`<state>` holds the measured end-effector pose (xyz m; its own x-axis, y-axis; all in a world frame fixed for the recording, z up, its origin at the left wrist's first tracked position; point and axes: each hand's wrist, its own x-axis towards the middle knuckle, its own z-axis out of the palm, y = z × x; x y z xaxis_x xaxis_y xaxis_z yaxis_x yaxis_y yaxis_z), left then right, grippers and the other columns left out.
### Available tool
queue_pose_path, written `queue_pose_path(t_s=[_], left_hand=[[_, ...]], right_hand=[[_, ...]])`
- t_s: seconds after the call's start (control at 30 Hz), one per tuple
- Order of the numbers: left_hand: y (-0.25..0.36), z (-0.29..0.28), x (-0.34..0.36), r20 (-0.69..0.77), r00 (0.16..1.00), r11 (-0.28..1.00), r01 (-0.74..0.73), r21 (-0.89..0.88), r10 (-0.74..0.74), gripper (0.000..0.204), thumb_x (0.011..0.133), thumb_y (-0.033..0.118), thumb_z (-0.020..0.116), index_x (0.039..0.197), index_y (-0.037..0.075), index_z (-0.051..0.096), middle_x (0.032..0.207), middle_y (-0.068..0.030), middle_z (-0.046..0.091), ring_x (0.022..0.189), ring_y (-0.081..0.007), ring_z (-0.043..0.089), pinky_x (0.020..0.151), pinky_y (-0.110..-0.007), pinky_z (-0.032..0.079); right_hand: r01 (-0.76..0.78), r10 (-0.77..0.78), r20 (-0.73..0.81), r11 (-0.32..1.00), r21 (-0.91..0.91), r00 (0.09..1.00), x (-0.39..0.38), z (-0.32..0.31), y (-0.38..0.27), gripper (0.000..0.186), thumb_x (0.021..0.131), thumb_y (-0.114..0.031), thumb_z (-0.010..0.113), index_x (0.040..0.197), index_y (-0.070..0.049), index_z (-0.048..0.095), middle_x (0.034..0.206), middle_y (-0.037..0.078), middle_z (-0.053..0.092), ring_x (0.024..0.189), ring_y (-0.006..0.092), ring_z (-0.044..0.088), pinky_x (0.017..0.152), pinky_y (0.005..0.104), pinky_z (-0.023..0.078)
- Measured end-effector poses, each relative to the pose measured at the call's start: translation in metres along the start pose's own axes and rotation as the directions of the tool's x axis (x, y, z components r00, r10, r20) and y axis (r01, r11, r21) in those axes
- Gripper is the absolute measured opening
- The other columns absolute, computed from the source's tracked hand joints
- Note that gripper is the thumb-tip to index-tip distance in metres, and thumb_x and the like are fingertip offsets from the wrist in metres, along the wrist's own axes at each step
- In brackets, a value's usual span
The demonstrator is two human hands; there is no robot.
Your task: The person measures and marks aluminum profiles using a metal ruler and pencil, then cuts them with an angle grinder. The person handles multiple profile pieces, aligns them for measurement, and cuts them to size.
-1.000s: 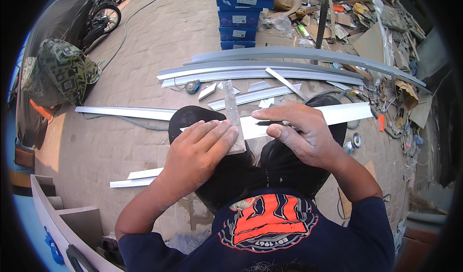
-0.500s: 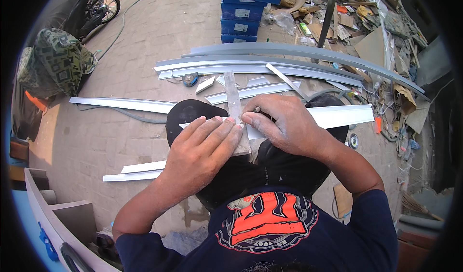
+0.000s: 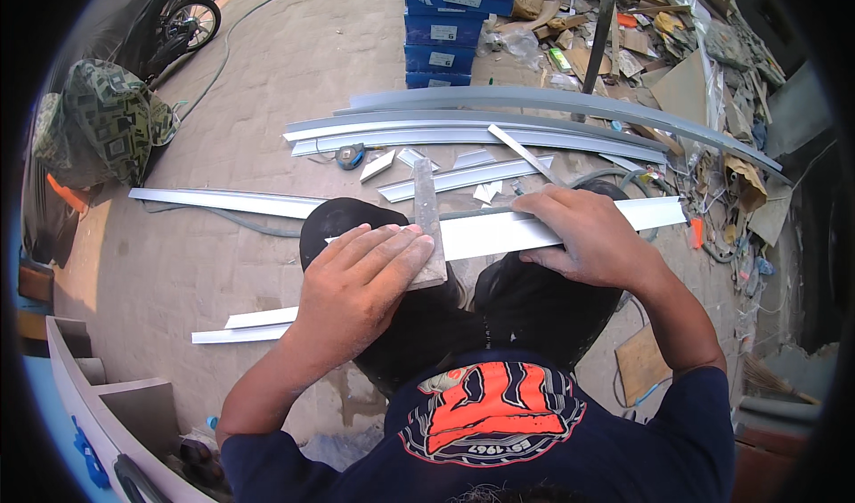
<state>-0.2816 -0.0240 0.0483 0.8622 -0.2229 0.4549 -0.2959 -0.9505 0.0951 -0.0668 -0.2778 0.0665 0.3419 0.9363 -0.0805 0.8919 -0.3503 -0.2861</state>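
Head view: at the centre of the frame, a white strip point(image 3: 490, 234) lies across the person's knees in black trousers point(image 3: 525, 294), with a grey straightedge point(image 3: 427, 209) crossing it. Left of centre, the left hand point(image 3: 361, 271) is laid over both, fingers flat and side by side; its thumb is hidden, so I cannot tell whether it clamps from below. The right hand point(image 3: 592, 236) has just moved rightward from the straightedge; its fingers now span the strip, thumb at the near edge, apparently gripping it. That leaves the white face bare beside the straightedge, with a hand at either side. Further up the frame, a tape measure point(image 3: 350, 156), offcuts point(image 3: 378, 166) and long profiles point(image 3: 481, 133) lie on the paving, below stacked blue boxes point(image 3: 443, 31).
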Motion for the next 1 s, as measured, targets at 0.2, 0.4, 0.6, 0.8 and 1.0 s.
queue_pose_path(t_s=[0.2,0.4,0.6,0.8,1.0], left_hand=[[-0.104,0.0,-0.003,-0.105,0.64,0.425,0.371,-0.825,-0.761,0.029,0.113,0.029,0.066,0.124,0.003,0.071,0.11,-0.0103,0.078,0.089,-0.0145,0.074,0.079,-0.03,0.061],[-0.241,0.166,-0.117,0.298,0.319,-0.185,0.341,-0.922,-0.9,0.039,0.111,0.035,0.069,0.131,0.002,0.067,0.11,-0.0106,0.074,0.086,-0.0142,0.069,0.072,-0.025,0.057],[-0.257,0.308,-0.253,0.539,-0.191,-0.472,0.758,-0.45,-0.821,0.048,0.108,0.035,0.072,0.139,-0.002,0.066,0.121,-0.0168,0.074,0.106,-0.0216,0.071,0.089,-0.033,0.059],[-0.267,0.27,-0.135,0.2,0.287,0.27,0.957,-0.109,-0.937,0.054,0.107,0.034,0.074,0.143,-0.005,0.064,0.129,-0.0203,0.074,0.119,-0.0265,0.071,0.101,-0.038,0.057],[-0.218,0.162,0.141,0.647,0.709,0.564,0.667,-0.487,-0.281,0.077,0.106,0.053,0.07,0.16,0.001,0.053,0.151,-0.0263,0.063,0.133,-0.0345,0.066,0.111,-0.044,0.054]], right_hand=[[-0.069,0.063,-0.15,0.997,-0.037,0.987,0.022,-0.016,0.08,0.055,0.087,-0.024,0.086,0.136,-0.007,0.068,0.128,0.018,0.073,0.118,0.0392,0.07,0.102,0.0476,0.055],[-0.253,0.308,-0.159,0.922,0.293,0.938,0.059,0.053,0.206,0.058,0.087,-0.034,0.087,0.134,-0.004,0.071,0.123,0.018,0.075,0.11,0.0328,0.072,0.099,0.0424,0.054],[-0.265,0.517,-0.218,0.702,0.661,0.828,0.073,0.127,0.243,0.059,0.087,-0.035,0.087,0.134,-0.002,0.07,0.117,0.015,0.075,0.101,0.0233,0.069,0.093,0.0377,0.053],[-0.122,0.575,-0.472,0.71,0.693,0.668,0.108,0.131,0.24,0.06,0.091,-0.032,0.084,0.138,0.0,0.065,0.121,0.018,0.072,0.108,0.0252,0.069,0.098,0.0391,0.053],[-0.014,0.538,-0.627,0.766,0.643,0.564,0.162,0.113,0.225,0.061,0.092,-0.031,0.086,0.138,0.001,0.062,0.125,0.02,0.071,0.115,0.0306,0.069,0.104,0.0422,0.053]])
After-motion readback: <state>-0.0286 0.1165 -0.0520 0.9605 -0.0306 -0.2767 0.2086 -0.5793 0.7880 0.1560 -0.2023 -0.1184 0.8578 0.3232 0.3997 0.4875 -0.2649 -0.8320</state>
